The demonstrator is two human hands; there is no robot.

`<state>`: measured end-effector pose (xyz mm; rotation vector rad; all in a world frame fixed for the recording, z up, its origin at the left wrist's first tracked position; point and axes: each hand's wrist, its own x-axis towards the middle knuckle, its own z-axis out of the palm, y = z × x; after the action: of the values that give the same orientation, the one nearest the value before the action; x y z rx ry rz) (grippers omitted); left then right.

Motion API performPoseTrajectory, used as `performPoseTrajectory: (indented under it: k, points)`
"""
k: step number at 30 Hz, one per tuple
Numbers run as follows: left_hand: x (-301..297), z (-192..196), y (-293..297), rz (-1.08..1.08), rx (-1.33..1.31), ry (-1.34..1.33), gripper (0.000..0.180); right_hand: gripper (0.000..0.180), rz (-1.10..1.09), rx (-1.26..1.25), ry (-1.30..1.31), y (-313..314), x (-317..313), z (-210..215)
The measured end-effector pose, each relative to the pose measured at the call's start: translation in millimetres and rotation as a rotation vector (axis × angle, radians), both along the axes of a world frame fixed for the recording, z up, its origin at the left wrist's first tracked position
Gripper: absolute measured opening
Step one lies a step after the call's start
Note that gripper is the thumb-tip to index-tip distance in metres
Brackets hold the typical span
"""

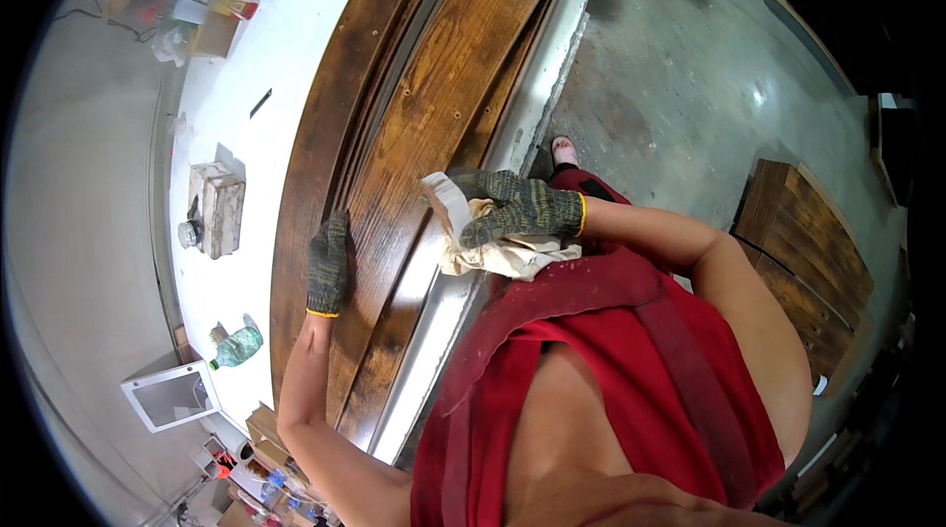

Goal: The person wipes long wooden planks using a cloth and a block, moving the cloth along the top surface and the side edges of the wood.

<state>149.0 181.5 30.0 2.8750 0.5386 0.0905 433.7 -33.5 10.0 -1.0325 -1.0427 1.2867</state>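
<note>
Boards (429, 118), brown and wood-grained, are laid side by side along the near edge of a white table (281, 54), within reach of both hands. The left hand (327, 266), gloved, is rested on them with fingers extended and together; nothing is seen gripped, and the boards are perhaps being steadied by it. The right hand (522, 207), gloved likewise, is closed on a bunched cream cloth (517, 256); a pale flat strip (450, 204) is held at the fingertips, though whether it is part of the cloth cannot be told. The cloth is held gathered, probably for a firmer grip. A smeared tin (219, 212) and a greenish bottle (238, 347) are set beyond the boards, presumably out of the arms' way.
</note>
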Motion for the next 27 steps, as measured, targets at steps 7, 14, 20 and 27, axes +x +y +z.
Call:
performPoseTrajectory:
  k: [7,14,20,27]
  points:
    - [-19,23,17,0.234,0.004,-0.088,0.033,0.057,-0.026,0.151,0.039,39,-3,37]
    - [-14,24,82,0.265,0.106,-0.071,0.032,0.054,-0.006,-0.016,0.084,117,-4,39]
    - [11,-5,140,0.143,0.211,0.070,0.037,0.050,0.031,-0.199,0.189,155,19,34]
    - [35,-31,166,0.138,0.228,0.076,0.038,0.032,0.058,-0.339,0.529,193,37,-6]
